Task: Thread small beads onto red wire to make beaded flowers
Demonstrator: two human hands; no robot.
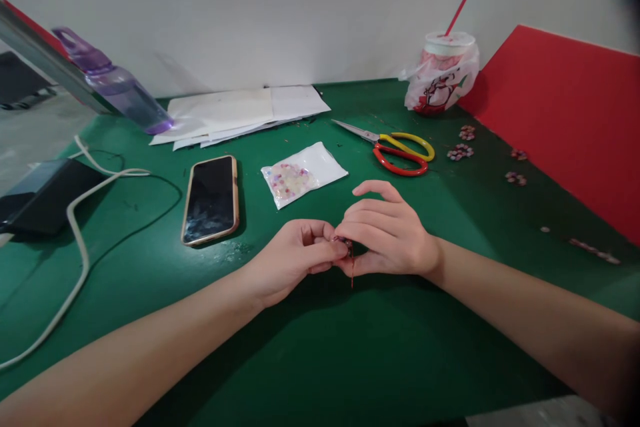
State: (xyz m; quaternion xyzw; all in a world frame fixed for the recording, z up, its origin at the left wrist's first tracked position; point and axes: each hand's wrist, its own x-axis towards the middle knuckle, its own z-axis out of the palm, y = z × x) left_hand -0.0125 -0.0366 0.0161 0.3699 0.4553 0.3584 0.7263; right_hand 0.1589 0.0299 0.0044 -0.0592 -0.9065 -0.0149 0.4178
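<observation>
Over the front middle of the green table, my left hand (295,255) pinches a small piece of beadwork (349,247) between thumb and fingers. A short red string (353,273) dangles from it. My right hand (387,230) meets the left at the same piece, thumb and index finger closed around it, the other fingers raised and curved. Fingers cover most of the beadwork. Just beyond the hands lies a clear-and-white packet of colourful beads (293,179). Scissors (400,152) with one red and one yellow handle rest behind my right hand.
A phone (211,200) and white cable (75,213) lie left, near a black device (50,193). White papers (240,110), a purple bottle (125,93) and a bagged cup with straw (440,73) stand behind. Several beaded pieces (460,152) sit right, beside a red panel (560,113).
</observation>
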